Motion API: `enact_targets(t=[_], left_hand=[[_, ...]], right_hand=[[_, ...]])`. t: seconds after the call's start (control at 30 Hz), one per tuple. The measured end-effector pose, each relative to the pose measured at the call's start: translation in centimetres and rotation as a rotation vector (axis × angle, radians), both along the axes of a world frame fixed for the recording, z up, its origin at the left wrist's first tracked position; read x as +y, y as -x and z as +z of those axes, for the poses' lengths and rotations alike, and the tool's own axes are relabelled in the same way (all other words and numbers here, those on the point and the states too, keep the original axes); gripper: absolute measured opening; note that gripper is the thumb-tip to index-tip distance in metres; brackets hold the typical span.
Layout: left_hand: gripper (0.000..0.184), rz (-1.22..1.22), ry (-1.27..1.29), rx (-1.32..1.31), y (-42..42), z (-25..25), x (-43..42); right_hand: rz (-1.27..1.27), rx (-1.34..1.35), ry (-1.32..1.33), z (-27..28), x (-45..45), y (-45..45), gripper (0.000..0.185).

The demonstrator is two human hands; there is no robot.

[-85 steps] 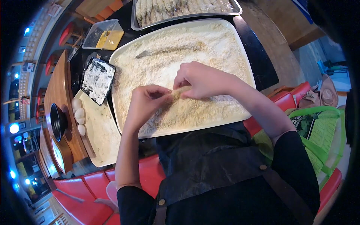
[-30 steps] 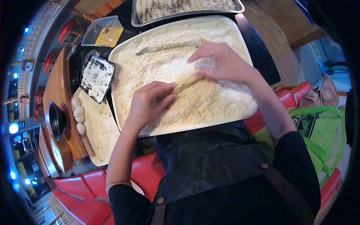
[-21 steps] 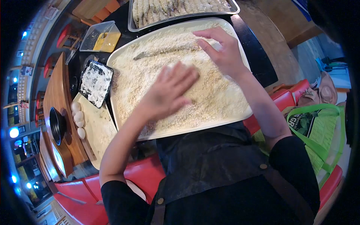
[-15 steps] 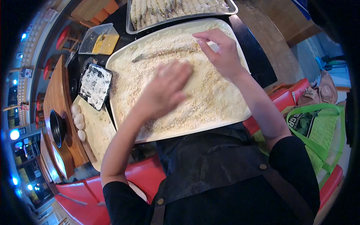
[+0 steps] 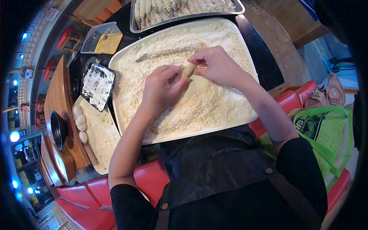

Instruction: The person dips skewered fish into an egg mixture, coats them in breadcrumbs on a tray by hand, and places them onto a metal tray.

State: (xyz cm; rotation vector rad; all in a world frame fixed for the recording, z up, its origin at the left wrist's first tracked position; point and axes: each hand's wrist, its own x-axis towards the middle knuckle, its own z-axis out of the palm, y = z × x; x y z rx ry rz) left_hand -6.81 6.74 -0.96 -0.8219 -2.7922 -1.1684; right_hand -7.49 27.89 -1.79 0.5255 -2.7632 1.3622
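Over the middle of a large white tray of pale crumbs, a crumb-coated piece is held between both hands. My left hand pinches its left end with thumb and fingertips. On its right end, my right hand has its thumb and fingers closed. Much of the piece is hidden by the fingers. Behind the hands, a long coated strip with a dark tip lies on the crumbs.
At the back is a metal tray holding several coated strips. To the left are a clear tub with yellow liquid, a black tray of white powder, several eggs, a second white tray and a black bowl.
My left hand, lately spread and moving over the crumbs, has closed on the coated piece. My right hand has come down from above the tray's back part and closed on it too.
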Motion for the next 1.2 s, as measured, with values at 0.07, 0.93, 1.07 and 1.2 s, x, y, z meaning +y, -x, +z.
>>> enact_targets(t=[0.07, 0.93, 1.07, 1.2], left_hand=[[0.027, 0.007, -0.042, 0.007, 0.2, -1.0, 0.0], [0.083, -0.447, -0.301, -0.492, 0.0, 0.0, -0.7], [0.069, -0.325, -0.024, -0.198, 1.4, -0.7, -2.0], [0.069, -0.458, 0.323, 0.041, -2.2, 0.6, 0.8]], right_hand=[[0.029, -0.087, -0.006, 0.5, -0.4, 0.1, 0.028], [-0.388, 0.531, 0.354, -1.4, 3.2, 2.6, 0.021], [-0.394, 0.536, 0.416, -1.7, 3.4, 3.1, 0.022], [-0.407, 0.53, 0.413, -1.9, 3.4, 3.2, 0.022]])
